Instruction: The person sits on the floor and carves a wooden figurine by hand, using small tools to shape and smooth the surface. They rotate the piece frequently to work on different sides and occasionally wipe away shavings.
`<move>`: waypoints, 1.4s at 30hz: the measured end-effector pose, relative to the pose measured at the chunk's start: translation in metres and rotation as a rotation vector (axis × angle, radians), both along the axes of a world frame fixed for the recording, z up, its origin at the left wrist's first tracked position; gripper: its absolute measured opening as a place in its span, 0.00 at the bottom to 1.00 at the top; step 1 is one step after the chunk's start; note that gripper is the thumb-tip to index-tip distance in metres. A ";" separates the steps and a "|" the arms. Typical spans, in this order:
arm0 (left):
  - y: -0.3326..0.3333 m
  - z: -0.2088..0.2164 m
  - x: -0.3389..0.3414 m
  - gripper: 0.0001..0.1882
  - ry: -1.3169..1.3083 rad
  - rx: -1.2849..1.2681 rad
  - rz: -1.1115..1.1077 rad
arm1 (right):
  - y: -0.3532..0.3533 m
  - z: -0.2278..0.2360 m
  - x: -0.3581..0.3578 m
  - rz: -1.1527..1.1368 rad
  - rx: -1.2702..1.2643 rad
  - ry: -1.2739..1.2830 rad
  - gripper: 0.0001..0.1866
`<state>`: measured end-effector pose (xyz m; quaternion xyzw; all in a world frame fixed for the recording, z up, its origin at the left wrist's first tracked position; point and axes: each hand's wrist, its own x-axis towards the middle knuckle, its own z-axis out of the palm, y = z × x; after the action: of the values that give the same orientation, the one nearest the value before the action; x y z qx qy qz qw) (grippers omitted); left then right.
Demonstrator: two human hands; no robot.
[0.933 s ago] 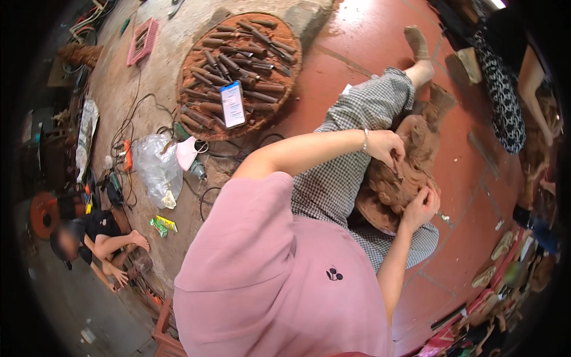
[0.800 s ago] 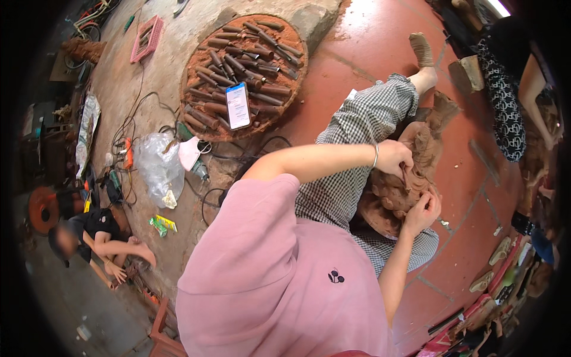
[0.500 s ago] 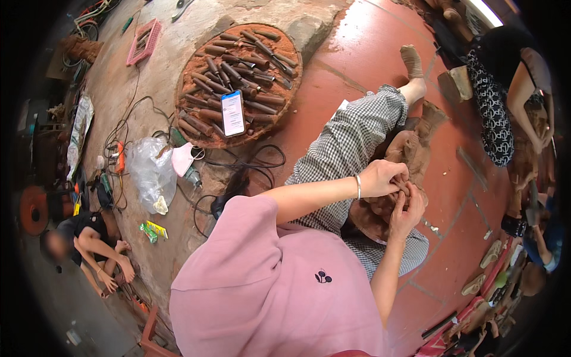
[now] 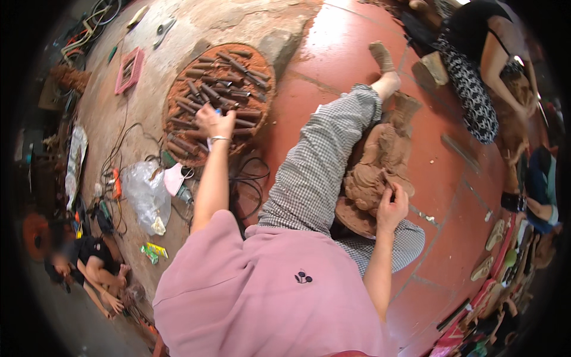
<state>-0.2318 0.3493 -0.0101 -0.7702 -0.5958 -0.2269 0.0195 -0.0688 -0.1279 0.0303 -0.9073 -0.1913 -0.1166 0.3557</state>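
Observation:
My left hand [image 4: 216, 122] reaches over a round tray [image 4: 270, 89] of chisels [image 4: 208, 92]. Its fingers curl down over a phone [image 4: 219, 111], of which only a bit of blue screen shows; the hand hides the rest. By my bent leg lies a brown carved figure [image 4: 375, 172] with deep folds and a rounded base [image 4: 357, 218]. My right hand [image 4: 393, 207] is at the figure's near right side, thumb and fingers pinched together against it. Whatever thin thing may be between those fingertips is too small to make out.
Left of the tray lie a clear plastic bag [image 4: 146, 196], a pink mask [image 4: 173, 179], a power tool [image 4: 185, 195] and tangled cables [image 4: 253, 184]. A pink basket [image 4: 129, 71] stands farther off. Other people sit at the far right and lower left. Sandals [image 4: 493, 237] lie at right.
My left hand has left the carved figure and moved left to the tray, onto the phone. My right hand stays by the figure. The view has shifted a little.

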 end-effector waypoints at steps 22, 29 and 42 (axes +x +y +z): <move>0.058 -0.033 -0.003 0.50 0.600 -0.501 0.041 | -0.016 0.012 -0.004 -0.025 0.070 -0.055 0.07; 0.048 -0.033 -0.012 0.47 0.636 -0.457 0.016 | -0.006 0.013 -0.004 -0.005 0.093 -0.047 0.07; 0.023 -0.023 0.018 0.42 0.714 -0.373 -0.015 | -0.007 0.006 -0.004 -0.030 0.132 -0.145 0.05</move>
<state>-0.2133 0.3723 -0.0336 -0.7953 -0.5767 0.1668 0.0835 -0.0726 -0.1350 0.0367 -0.8739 -0.1948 -0.1997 0.3981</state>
